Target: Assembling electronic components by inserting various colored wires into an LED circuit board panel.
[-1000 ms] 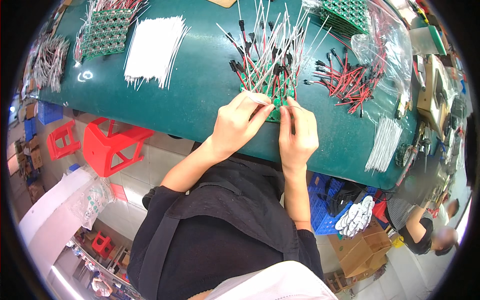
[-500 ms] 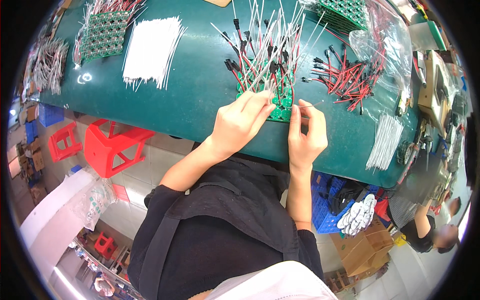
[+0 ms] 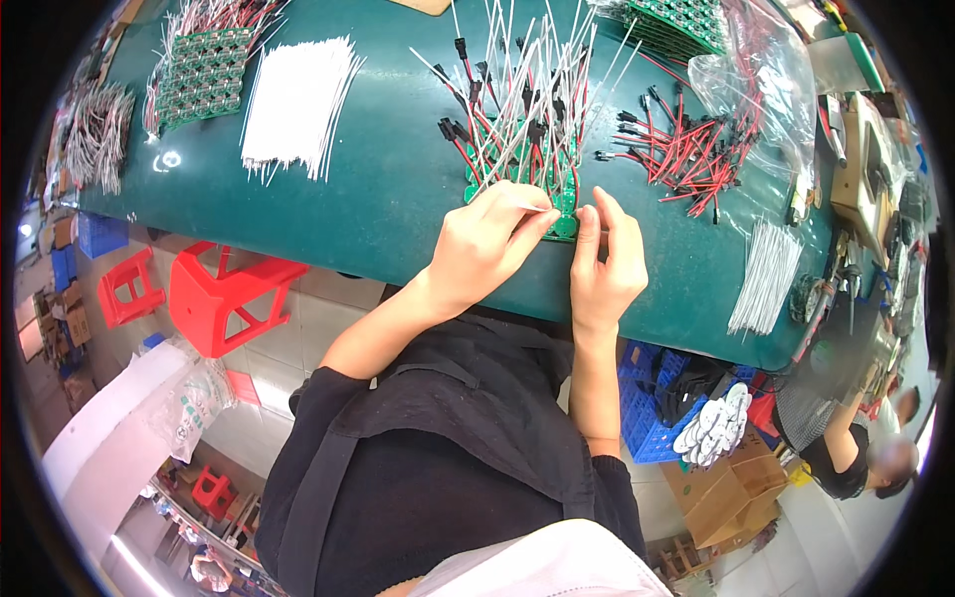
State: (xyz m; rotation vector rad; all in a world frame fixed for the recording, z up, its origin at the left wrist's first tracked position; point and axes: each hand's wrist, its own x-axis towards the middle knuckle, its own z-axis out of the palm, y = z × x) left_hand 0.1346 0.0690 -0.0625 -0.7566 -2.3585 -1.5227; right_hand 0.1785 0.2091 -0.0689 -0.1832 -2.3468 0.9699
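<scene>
In front of me a green circuit board panel (image 3: 563, 227) of round sections lies near the table's front edge. Thin white wires and red-black leads with black connectors (image 3: 468, 141) stand up from it in a tangle. My left hand (image 3: 485, 242) is closed over the panel's near left part, a white wire (image 3: 532, 206) showing between its thumb and fingers. Close by, my right hand (image 3: 609, 264) is at the panel's right edge, thumb and forefinger bent together; what they pinch is too small to make out. Fingers hide part of the board.
On the green table (image 3: 398, 199) lie a white wire bundle (image 3: 298, 104), wired boards (image 3: 204, 75), red-black leads (image 3: 691, 159), a clear plastic bag (image 3: 766, 90) and another wire bundle (image 3: 768, 277). Below are red stools (image 3: 214, 298), a blue crate (image 3: 647, 418) and a carton (image 3: 731, 488).
My left hand has shifted slightly right and down, closer to my right hand. The thin wire end that stuck out past my right fingers no longer shows there.
</scene>
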